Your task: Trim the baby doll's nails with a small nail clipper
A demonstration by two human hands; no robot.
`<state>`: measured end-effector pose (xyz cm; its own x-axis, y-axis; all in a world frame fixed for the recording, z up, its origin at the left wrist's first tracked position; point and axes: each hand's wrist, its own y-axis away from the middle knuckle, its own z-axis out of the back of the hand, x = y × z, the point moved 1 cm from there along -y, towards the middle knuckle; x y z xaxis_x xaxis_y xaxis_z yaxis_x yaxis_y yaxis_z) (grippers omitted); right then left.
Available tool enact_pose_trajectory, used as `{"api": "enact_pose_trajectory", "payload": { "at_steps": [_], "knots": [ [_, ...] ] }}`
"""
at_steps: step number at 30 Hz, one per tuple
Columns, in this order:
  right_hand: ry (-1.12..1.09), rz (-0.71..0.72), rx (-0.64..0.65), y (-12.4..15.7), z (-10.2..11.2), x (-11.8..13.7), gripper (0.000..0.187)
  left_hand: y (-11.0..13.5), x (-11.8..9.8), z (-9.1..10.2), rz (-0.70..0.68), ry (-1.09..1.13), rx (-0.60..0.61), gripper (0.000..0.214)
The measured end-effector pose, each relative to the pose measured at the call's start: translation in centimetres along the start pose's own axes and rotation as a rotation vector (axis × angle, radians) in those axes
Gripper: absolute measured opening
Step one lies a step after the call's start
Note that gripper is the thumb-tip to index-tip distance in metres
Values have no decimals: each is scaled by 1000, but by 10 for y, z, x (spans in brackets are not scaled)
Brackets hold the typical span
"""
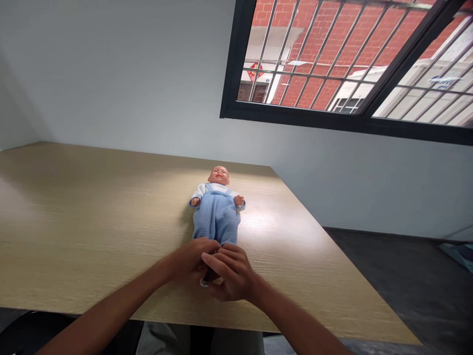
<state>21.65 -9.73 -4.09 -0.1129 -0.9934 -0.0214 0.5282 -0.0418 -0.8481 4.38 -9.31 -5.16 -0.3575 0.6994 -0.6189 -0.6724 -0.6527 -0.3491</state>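
A baby doll (216, 212) in light-blue fleece overalls and a white top lies on its back on the wooden table (111, 217), head away from me. My left hand (197, 256) is closed at the lower end of its legs, its fingertips mostly hidden. Close against it, my right hand (234, 273) has its fingers curled around a small black piece with white stripes (207, 278), which looks like a doll's shoe or sock. Both hands cover the doll's feet, so how the black piece sits on them cannot be made out.
The table's right edge (332, 241) slants down towards me, with dark floor (399, 276) beyond it. A barred window (332, 59) in a dark frame is set in the pale wall (129, 74). My legs (236, 340) are under the front edge.
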Motion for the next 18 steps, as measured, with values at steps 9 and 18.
{"api": "enact_pose_trajectory", "payload": {
  "at_steps": [9, 18],
  "knots": [
    [0, 0, -2, -1, -1, 0, 41, -1, -4, 2, 21, -3, 9, 23],
    [9, -6, 1, 0, 0, 1, 43, -1, -1, 1, -2, 0, 6, 23]
  ]
}}
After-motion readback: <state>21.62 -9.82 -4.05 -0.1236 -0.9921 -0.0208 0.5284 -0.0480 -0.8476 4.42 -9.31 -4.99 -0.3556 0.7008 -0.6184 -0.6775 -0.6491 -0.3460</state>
